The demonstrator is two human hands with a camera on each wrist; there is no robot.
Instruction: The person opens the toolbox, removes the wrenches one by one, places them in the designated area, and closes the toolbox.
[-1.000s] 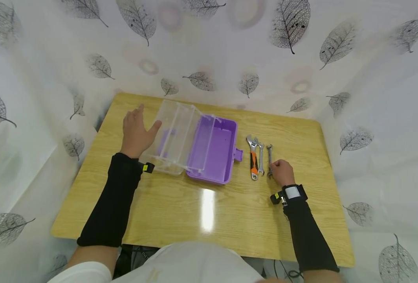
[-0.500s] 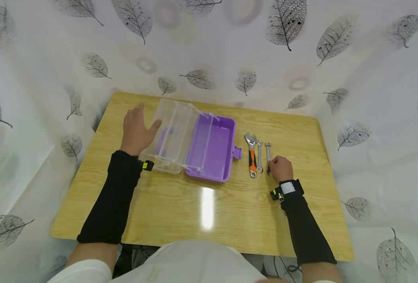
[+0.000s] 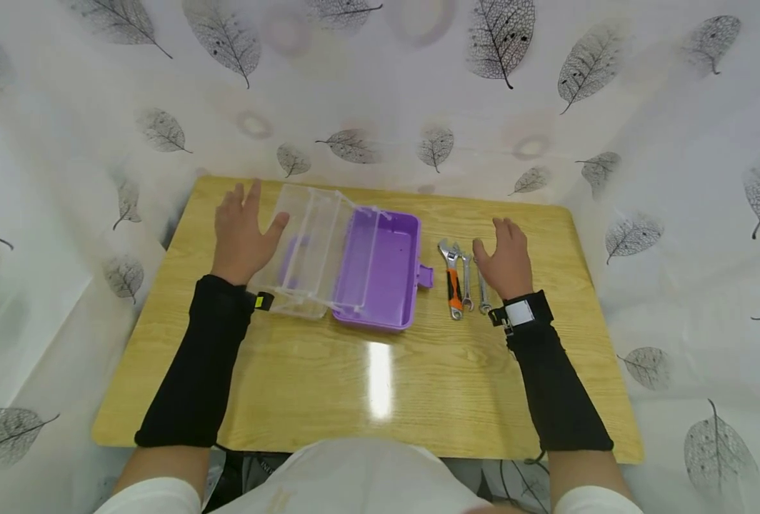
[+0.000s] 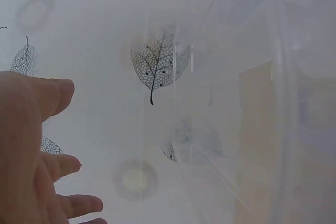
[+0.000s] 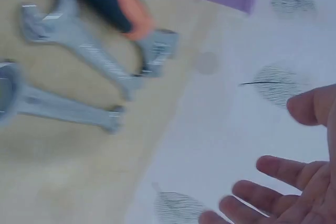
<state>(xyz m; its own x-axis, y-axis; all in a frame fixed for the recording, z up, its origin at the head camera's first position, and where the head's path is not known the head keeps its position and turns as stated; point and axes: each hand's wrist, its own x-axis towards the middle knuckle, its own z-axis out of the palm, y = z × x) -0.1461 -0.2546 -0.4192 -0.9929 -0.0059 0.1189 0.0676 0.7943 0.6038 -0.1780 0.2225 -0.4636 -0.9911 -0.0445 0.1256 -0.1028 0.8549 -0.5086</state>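
Observation:
My left hand [image 3: 243, 235], fingers spread, is beside the raised clear lid [image 3: 299, 235] of a purple toolbox [image 3: 396, 285]; whether it touches the lid I cannot tell. In the left wrist view that hand [image 4: 31, 150] holds nothing. With fingers apart and nothing in them, my right hand [image 3: 507, 260] hovers over the small wrench [image 3: 484, 296], partly covering it. Left of that wrench lie a double-ended wrench [image 3: 466, 284] and an adjustable wrench [image 3: 453, 285] with an orange and black handle. The right wrist view shows the empty right hand [image 5: 294, 192] apart from the tools.
The wooden table [image 3: 431, 385] carries all of this. A leaf-patterned white curtain [image 3: 380, 86] surrounds its back and sides. From the toolbox's right side juts a purple latch [image 3: 425, 276], close to the adjustable wrench. Cables [image 3: 515, 478] hang below the table's front edge.
My right hand has let go of the small wrench, opened its fingers and risen away from it. The left hand stays by the lid. The head view has shifted slightly.

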